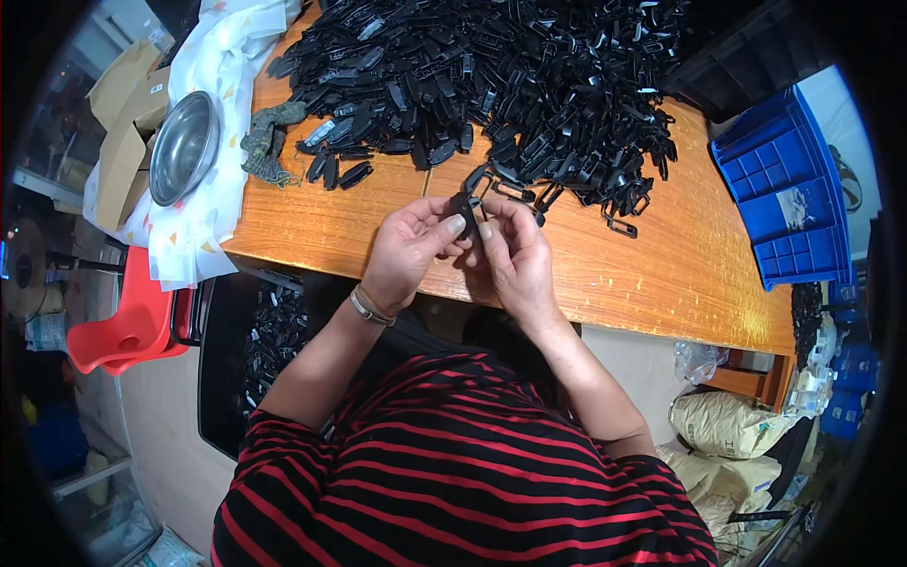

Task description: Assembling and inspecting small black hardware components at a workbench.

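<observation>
Just over the table's near edge, my two hands meet around small black plastic parts. My left hand (408, 248) pinches a dark solid-looking piece (462, 204) between thumb and fingers. Against it, my right hand (522, 263) grips a thin black plastic frame (478, 180) with an open middle. The two parts touch, but my fingers hide how they join. Beyond my hands spreads a big heap of black plastic parts (425, 90): solid elongated pieces mostly on the left, open frames on the right. Several loose frames (619, 225) lie at its near right edge.
On the wooden table (661, 283), a dark knitted glove (267, 142) lies left of the heap. A metal bowl (184, 148) sits on white sheeting farther left. At right stands a blue crate (789, 194). Below the table's left side, a black bin (222, 378) holds more parts beside a red chair (128, 326).
</observation>
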Demonstrator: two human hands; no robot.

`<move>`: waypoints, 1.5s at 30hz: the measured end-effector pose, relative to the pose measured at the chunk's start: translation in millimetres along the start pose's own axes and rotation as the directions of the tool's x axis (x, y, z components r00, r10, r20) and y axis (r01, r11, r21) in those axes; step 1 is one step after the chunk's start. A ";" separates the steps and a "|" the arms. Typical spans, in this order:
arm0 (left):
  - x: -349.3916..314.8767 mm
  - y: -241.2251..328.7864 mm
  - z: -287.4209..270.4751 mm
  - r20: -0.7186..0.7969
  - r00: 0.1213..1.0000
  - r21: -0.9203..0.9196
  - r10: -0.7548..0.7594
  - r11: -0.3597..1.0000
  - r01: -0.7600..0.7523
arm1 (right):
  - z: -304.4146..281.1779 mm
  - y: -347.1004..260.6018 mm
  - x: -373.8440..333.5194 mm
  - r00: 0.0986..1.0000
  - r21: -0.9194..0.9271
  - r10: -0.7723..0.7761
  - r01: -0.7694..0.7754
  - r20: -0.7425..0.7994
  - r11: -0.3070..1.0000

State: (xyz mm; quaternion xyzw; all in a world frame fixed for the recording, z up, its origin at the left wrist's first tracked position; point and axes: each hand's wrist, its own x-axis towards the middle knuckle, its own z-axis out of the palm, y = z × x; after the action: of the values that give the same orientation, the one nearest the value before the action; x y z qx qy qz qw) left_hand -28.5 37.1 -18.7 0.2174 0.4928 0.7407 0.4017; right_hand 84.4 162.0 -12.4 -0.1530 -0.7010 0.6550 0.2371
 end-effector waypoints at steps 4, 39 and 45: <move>-2.7 0.4 2.0 -0.014 0.999 0.004 0.037 0.999 -0.037 | 2.7 5.7 -1.6 0.991 -0.211 -0.129 0.119 -0.033 0.970; -10.8 -5.5 4.3 -0.040 0.998 -0.095 0.048 0.994 -0.052 | 2.1 -12.5 -6.5 0.980 -0.242 -0.199 0.187 -0.022 0.952; -10.6 -11.4 1.6 -0.042 0.993 -0.032 0.112 0.993 -0.113 | -0.2 -9.4 -4.4 0.977 -0.327 -0.214 0.201 -0.003 0.923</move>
State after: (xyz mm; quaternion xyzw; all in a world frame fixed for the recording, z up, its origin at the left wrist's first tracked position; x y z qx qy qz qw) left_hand -16.9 31.6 -27.6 0.2231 0.4747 0.7747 0.3531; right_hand 89.1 159.0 -3.7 -0.1276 -0.8069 0.4985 0.2901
